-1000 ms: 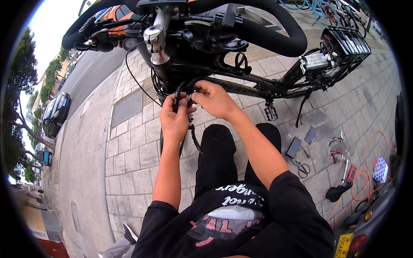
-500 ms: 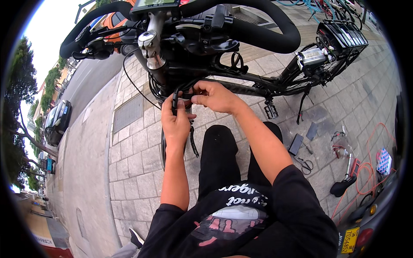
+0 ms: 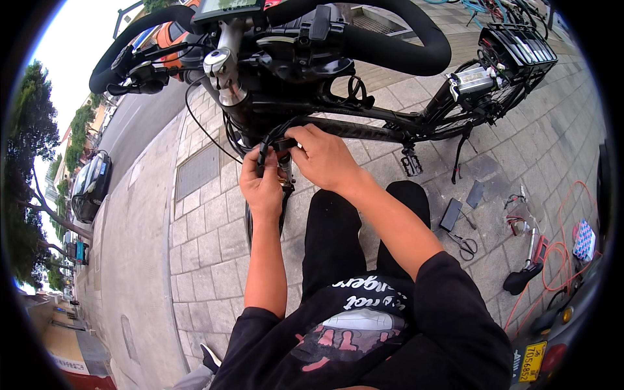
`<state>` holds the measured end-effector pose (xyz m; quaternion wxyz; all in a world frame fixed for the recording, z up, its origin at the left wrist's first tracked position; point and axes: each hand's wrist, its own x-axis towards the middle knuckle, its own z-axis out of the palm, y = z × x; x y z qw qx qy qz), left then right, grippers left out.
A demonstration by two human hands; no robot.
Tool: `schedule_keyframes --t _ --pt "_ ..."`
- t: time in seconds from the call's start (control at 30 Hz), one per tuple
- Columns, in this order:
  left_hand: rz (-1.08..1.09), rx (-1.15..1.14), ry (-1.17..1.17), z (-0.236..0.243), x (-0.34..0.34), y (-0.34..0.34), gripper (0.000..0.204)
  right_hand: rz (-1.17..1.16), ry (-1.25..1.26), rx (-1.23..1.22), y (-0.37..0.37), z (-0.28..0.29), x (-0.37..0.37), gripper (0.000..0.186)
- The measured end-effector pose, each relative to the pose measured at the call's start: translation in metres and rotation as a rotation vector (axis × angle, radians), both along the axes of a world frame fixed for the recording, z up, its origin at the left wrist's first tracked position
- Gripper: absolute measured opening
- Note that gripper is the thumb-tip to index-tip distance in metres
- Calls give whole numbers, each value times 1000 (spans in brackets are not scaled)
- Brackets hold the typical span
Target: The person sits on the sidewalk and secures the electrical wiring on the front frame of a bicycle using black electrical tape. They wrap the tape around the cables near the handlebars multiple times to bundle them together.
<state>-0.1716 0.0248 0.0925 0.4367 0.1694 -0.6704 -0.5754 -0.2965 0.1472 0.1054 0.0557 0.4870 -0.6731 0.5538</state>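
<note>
My left hand is closed, thumb and fingers pinching a bundle of black cables beside the bike's head tube. Close against it, my right hand is also closed, its fingertips on a small black band that looks like a roll of tape, touching the cables. My fingers partly cover it. Both hands work just below the black bicycle frame, whose padded curved handlebar and silver stem rise in front of me.
On the paving to my right lie scissors, a dark flat box, a bike saddle and an orange cord. A vehicle with a yellow plate stands at lower right. Someone's shoe shows at lower left.
My right hand has turned slightly, its back now more toward me. My left hand has shifted a little down and left, its fingers drawn in closer around the cables.
</note>
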Motion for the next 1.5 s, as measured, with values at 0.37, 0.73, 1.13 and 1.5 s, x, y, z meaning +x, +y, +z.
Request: schedule_keyframes --t 0.37,0.73,1.13,1.5 --pt "136 -448 -333 21 -6 19 22 447 -577 -28 17 9 -40 21" --pt "-161 119 -206 25 -11 5 21 489 -532 -108 7 -31 -52 18" --pt "-126 -3 -215 27 -17 7 17 441 -640 70 7 21 -36 42" --pt "20 -187 -257 31 -20 14 22 188 -101 211 15 38 -37 26"
